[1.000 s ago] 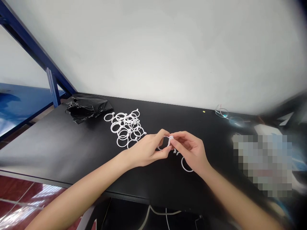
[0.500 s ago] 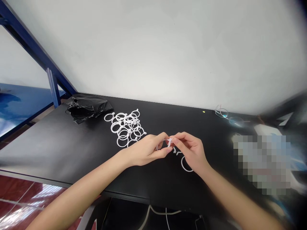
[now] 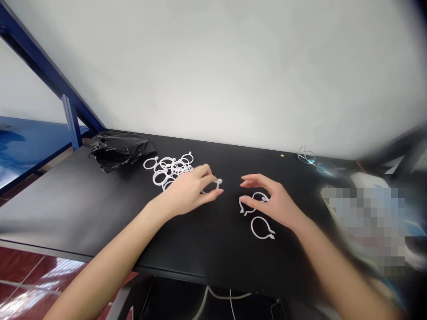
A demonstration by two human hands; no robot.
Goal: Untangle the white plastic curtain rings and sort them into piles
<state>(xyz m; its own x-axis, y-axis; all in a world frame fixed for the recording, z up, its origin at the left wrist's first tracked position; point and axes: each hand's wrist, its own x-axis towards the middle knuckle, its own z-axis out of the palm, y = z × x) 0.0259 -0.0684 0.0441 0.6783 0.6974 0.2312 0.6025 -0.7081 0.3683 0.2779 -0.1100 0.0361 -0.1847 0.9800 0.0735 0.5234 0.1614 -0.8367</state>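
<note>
My left hand pinches a white plastic ring just above the black table, next to a pile of several white rings. My right hand hovers over the table with fingers spread and holds nothing. Under its fingers lies a white ring. Another white ring lies on the table nearer to me, below that hand.
A crumpled black plastic bag lies at the table's back left. Clear glasses rest by the wall at the back right. A blue metal frame stands at the left. Cables hang under the table's front edge.
My hands have come apart. The left hand carried the ring leftward toward the pile, and the right hand let go and opened over the loose rings.
</note>
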